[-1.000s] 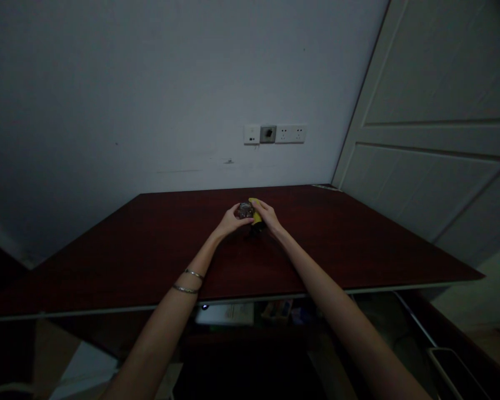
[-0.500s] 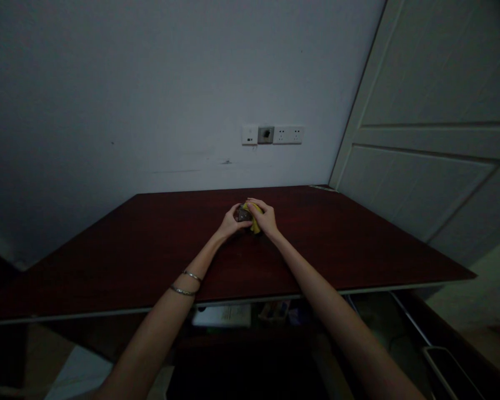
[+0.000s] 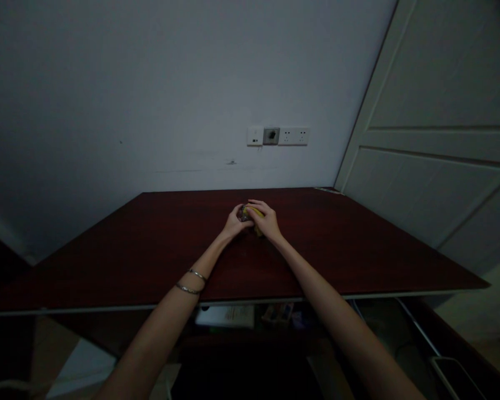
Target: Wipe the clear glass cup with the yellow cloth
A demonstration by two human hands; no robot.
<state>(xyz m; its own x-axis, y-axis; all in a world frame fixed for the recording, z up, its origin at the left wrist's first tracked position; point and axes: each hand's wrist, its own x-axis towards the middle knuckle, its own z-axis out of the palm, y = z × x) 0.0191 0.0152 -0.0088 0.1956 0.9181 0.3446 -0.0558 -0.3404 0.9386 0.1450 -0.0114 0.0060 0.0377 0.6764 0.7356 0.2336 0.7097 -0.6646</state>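
Over the dark red tabletop [image 3: 183, 233], my left hand [image 3: 234, 224] is closed round a small dark, shiny object [image 3: 244, 217]; its kind is hard to make out because the fingers and cloth cover most of it. My right hand [image 3: 269, 221] grips a yellow cloth [image 3: 257, 213] and presses it against the top and right side of that object. A fold of the cloth hangs below the right fingers. Both hands meet near the middle of the table. Two metal bangles [image 3: 190, 288] circle my left forearm.
Behind the table stands a pale wall with sockets and a switch [image 3: 271, 136]. A white panelled door [image 3: 433, 183] borders the right side. Under the tabletop's front edge, an open shelf holds a white flat item [image 3: 225, 316] and small boxes [image 3: 277, 314].
My right hand and the yellow cloth have shifted slightly over the dark object, covering more of it. The whole view has moved a little, so the surroundings sit further right.
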